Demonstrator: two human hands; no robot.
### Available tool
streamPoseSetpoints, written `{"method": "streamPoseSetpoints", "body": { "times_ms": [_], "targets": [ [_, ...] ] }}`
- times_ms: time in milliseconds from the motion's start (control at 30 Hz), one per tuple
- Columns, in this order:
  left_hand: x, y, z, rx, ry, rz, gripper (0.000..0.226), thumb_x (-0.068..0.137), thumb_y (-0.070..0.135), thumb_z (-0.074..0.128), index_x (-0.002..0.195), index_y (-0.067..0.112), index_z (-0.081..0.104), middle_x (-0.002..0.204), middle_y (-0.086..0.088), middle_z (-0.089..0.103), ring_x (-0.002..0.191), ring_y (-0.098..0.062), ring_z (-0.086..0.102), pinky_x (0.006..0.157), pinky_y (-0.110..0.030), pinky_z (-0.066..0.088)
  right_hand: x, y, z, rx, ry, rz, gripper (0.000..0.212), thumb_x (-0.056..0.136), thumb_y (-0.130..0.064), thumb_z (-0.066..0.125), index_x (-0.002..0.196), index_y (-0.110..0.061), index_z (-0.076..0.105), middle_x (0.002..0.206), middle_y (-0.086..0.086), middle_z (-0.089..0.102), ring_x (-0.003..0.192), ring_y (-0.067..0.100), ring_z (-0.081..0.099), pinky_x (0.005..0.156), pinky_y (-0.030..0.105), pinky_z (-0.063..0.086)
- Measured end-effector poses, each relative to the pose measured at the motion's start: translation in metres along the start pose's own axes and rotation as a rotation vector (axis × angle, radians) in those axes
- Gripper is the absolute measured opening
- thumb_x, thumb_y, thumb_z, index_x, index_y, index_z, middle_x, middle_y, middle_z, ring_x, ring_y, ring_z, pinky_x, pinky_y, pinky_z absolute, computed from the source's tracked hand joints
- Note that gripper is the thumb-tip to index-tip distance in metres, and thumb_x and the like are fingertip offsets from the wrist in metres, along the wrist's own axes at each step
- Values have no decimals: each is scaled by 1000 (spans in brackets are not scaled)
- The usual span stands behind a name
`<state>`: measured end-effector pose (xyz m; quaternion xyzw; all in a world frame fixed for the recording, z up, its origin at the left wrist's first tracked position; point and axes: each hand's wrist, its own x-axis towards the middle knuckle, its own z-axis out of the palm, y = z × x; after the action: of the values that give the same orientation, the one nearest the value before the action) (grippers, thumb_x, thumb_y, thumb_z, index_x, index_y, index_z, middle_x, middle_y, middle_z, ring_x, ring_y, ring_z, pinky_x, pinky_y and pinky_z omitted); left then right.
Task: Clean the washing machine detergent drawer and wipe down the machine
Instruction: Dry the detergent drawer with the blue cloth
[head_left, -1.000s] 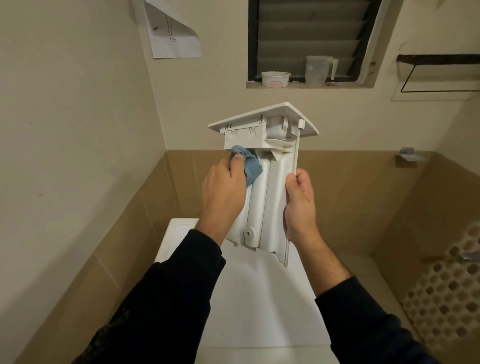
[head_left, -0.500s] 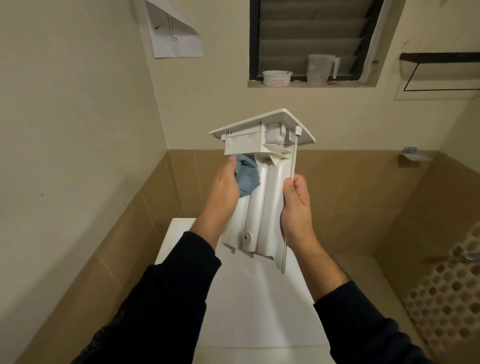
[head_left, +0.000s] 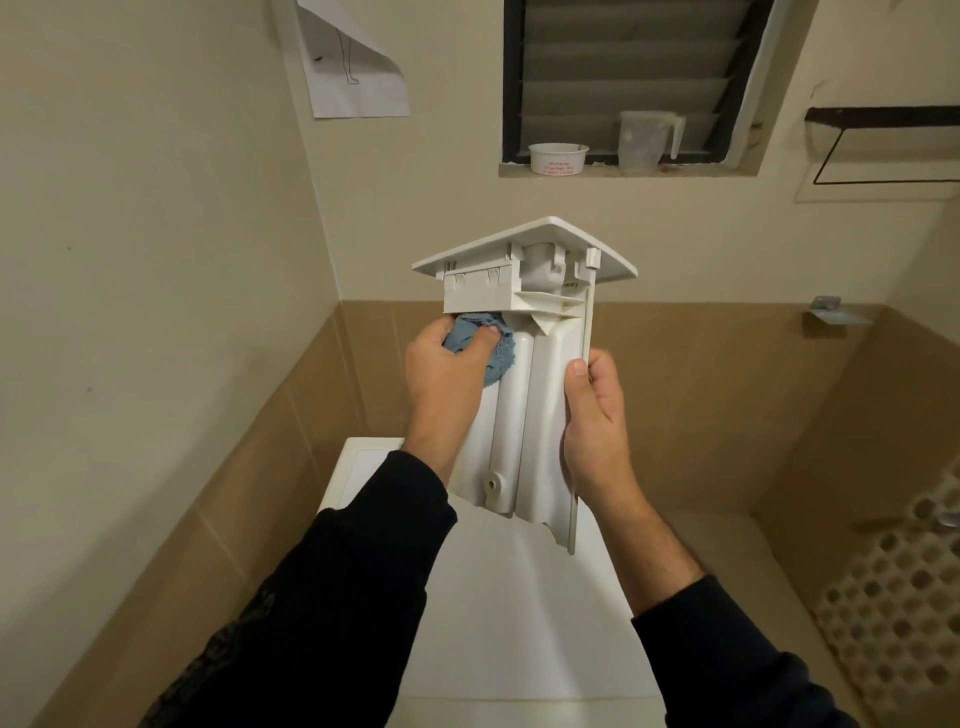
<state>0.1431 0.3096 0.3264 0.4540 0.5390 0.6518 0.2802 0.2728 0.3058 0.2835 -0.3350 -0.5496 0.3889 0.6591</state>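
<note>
I hold the white detergent drawer (head_left: 524, 395) upright in front of me, its front panel at the top and its underside facing me. My right hand (head_left: 595, 415) grips the drawer's right edge, thumb on the near face. My left hand (head_left: 447, 374) grips a crumpled blue cloth (head_left: 488, 345) and presses it against the drawer's upper left, just under the front panel's housing. Below my arms lies the white top of the washing machine (head_left: 509, 613).
A beige wall stands close on the left, tan tiles below. A louvred window (head_left: 628, 78) ledge holds a small white tub (head_left: 558, 158) and a clear measuring jug (head_left: 647, 140). A paper sheet (head_left: 353, 67) hangs on the wall. A black rail (head_left: 883, 117) is at right.
The drawer has tilted and dropped slightly. My left hand has turned and slid the cloth up toward the front panel's housing, fingers now curled round the cloth. My right hand keeps its grip.
</note>
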Motion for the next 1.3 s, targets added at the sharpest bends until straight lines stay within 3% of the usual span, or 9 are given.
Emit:
{"method": "streamPoseSetpoints", "body": {
  "times_ms": [167, 267, 467, 600, 700, 967, 1067, 1200, 1300],
  "targets": [
    [-2, -8, 1, 60, -61, 11, 12, 90, 23, 68, 100, 19, 70, 91, 4, 73, 84, -10, 70, 72, -24, 57, 6, 4, -3, 33, 12, 30, 22, 99, -27, 42, 78, -28, 48, 70, -14, 43, 66, 5, 36, 63, 23, 37],
    [-13, -16, 1, 110, -94, 20, 9, 90, 23, 66, 98, 27, 68, 89, 8, 72, 83, -7, 69, 73, -24, 58, 13, 4, -7, 61, 79, 68, 26, 104, -20, 40, 79, -21, 45, 72, -8, 43, 65, 4, 39, 62, 21, 40],
    [-36, -36, 2, 116, -146, 35, 10, 92, 19, 64, 101, 20, 68, 85, 7, 69, 73, 2, 64, 64, -15, 52, 37, -16, -15, 87, 145, 32, 32, 105, -8, 37, 75, -17, 37, 62, -18, 40, 55, -3, 36, 57, 12, 36],
    [-41, -49, -3, 112, -166, 12, 12, 90, 20, 62, 96, 13, 70, 93, 1, 71, 83, -9, 67, 68, -25, 56, 35, -17, -18, 69, 104, 33, 32, 106, -9, 36, 75, -18, 34, 64, -15, 36, 56, -2, 33, 56, 11, 34],
    [-37, -44, -5, 93, -122, 24, 11, 92, 20, 61, 90, 13, 68, 85, 9, 69, 77, 4, 63, 67, -15, 49, 24, -12, -13, 70, 54, 50, 32, 106, -7, 34, 75, -18, 35, 61, -19, 41, 56, -4, 37, 58, 10, 36],
    [-44, -46, -12, 154, -172, 45, 16, 90, 23, 64, 102, 14, 69, 92, 6, 68, 81, -1, 63, 66, -16, 51, 21, -1, -20, 114, 168, 110, 28, 105, -15, 39, 77, -18, 41, 67, -11, 42, 61, 2, 38, 62, 16, 38],
    [-60, -56, -16, 160, -206, 3, 23, 91, 25, 65, 112, 15, 68, 99, 7, 69, 87, -2, 64, 70, -16, 52, 33, -2, -32, 135, 204, 151, 24, 103, -20, 44, 79, -19, 46, 70, -9, 46, 65, 6, 41, 66, 23, 39],
    [-80, -63, -19, 156, -167, -6, 37, 92, 29, 65, 126, 17, 62, 110, 6, 69, 99, -2, 63, 81, -19, 53, 37, -6, -40, 186, 249, 179, 28, 103, -16, 43, 76, -19, 43, 65, -12, 45, 59, 3, 42, 60, 18, 41],
    [-81, -62, -19, 156, -172, 7, 16, 97, 30, 58, 108, 22, 67, 91, 6, 69, 84, -6, 63, 74, -25, 54, 33, -3, -42, 208, 229, 234, 30, 103, -16, 43, 74, -19, 43, 66, -11, 44, 59, 4, 42, 61, 20, 40]
  ]
}}
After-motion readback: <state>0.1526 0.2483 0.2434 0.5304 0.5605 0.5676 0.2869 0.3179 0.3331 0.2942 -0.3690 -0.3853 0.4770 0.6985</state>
